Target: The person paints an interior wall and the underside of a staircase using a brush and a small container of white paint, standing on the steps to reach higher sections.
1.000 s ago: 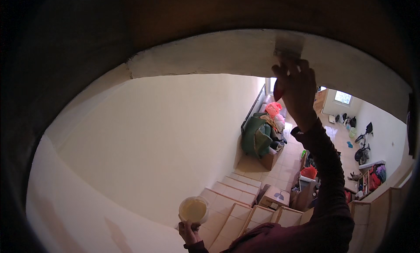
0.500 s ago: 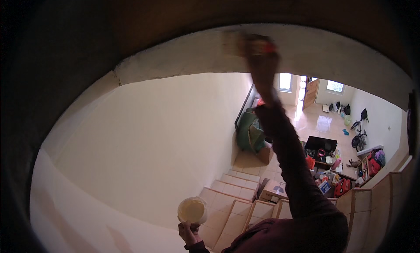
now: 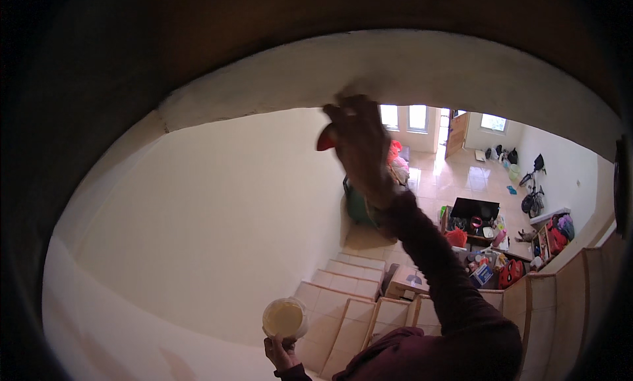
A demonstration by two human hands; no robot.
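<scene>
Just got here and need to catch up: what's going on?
A person on a staircase reaches up with the right hand, holding a red-handled tool against the pale beam overhead; the tool's working end is blurred. The left hand holds a small tub of pale paste low by the wall. Below lies a cluttered tiled room.

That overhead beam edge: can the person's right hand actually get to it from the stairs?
Probably yes. The right hand, holding a red-handled tool, is raised up to the pale beam edge, apparently touching it, with nothing between. The left hand holds a round tub low.
</scene>
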